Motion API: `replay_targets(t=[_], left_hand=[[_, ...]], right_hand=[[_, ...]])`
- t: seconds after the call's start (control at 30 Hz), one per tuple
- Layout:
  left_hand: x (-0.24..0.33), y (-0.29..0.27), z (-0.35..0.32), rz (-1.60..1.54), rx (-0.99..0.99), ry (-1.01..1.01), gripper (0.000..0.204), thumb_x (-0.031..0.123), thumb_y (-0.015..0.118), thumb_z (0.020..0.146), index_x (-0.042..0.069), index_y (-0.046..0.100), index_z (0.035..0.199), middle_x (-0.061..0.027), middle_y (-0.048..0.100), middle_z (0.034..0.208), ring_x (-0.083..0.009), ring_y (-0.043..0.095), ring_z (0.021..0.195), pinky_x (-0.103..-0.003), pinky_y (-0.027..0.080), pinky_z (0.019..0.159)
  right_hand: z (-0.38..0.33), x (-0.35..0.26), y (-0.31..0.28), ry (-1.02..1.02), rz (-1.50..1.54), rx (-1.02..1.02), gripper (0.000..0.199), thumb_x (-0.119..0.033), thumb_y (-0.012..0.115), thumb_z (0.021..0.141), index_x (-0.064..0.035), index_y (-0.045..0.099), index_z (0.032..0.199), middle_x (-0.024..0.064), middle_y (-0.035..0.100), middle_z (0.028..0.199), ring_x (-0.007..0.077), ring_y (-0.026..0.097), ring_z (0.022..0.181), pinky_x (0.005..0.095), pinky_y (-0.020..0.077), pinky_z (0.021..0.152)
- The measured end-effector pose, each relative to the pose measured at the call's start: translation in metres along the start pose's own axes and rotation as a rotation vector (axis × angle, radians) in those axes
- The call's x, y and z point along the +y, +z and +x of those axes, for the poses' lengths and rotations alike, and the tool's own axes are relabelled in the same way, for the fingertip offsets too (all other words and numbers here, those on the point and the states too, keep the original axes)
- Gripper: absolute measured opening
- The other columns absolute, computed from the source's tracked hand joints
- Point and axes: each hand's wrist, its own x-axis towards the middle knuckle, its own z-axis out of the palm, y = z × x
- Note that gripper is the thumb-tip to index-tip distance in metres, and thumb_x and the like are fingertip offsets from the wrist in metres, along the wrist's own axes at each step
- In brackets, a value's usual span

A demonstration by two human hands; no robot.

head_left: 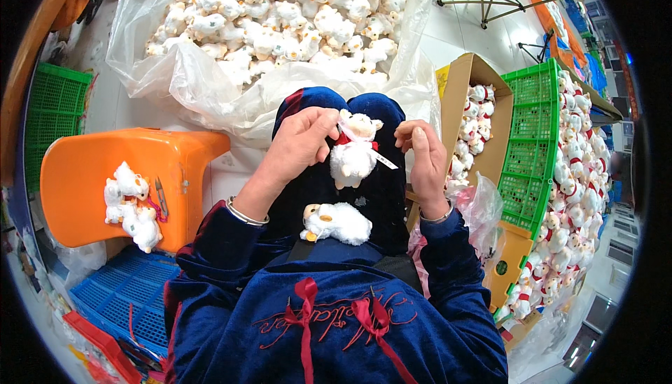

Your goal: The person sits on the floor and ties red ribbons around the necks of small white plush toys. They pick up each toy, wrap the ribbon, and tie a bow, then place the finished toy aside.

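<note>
Above my knees hangs a small white plush sheep point(351, 163) with a cream face, a red ribbon at its neck and a white tag point(385, 161) on its side. My left hand point(302, 140) is closed on it near the head. My right hand point(424, 150) is to the right of the sheep, apart from it, with thumb and fingers pinched together. Whether a thread or something else small is in that pinch, I cannot make out. A second plush sheep point(343, 223) lies on its side in my lap, with no ribbon showing.
An orange stool point(77, 188) at the left bears several plush sheep and small thread snips point(161, 198). Ahead lies a clear plastic bag point(175, 69) full of plush sheep. At the right are a cardboard box point(493, 76) and green crate point(528, 153) with ribboned sheep.
</note>
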Motion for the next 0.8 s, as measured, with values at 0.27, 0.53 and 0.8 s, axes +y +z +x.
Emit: replay_targets(t=[0.27,0.53,0.8], left_hand=[[-0.009,0.023,-0.011,0.066,0.053,0.276,0.013,0.009,0.073,0.094,-0.002,0.072,0.102,-0.0021,0.063,0.098,-0.0063,0.064,0.086,-0.020,0.051,0.074],[-0.028,0.025,-0.037,0.210,-0.032,0.477,0.008,0.000,0.073,0.090,0.003,0.071,0.097,-0.0028,0.063,0.107,-0.0056,0.059,0.084,-0.020,0.048,0.070],[-0.028,0.027,-0.039,0.416,-0.031,0.632,0.006,0.001,0.075,0.088,0.000,0.070,0.092,-0.0047,0.065,0.093,-0.0079,0.059,0.071,-0.023,0.048,0.062]], right_hand=[[0.000,-0.012,0.017,0.225,-0.184,-0.221,0.018,-0.015,0.068,0.098,0.0028,0.069,0.100,0.0034,0.068,0.084,0.0080,0.058,0.074,0.0258,0.0484,0.067],[-0.003,-0.006,0.023,0.190,-0.122,-0.188,0.012,-0.009,0.072,0.093,0.0010,0.065,0.094,0.0014,0.064,0.082,0.0068,0.056,0.073,0.0251,0.0477,0.066],[-0.006,-0.017,0.027,0.112,-0.253,-0.118,0.011,-0.008,0.071,0.092,0.0010,0.065,0.090,0.0057,0.063,0.080,0.0124,0.058,0.069,0.0274,0.0481,0.065]])
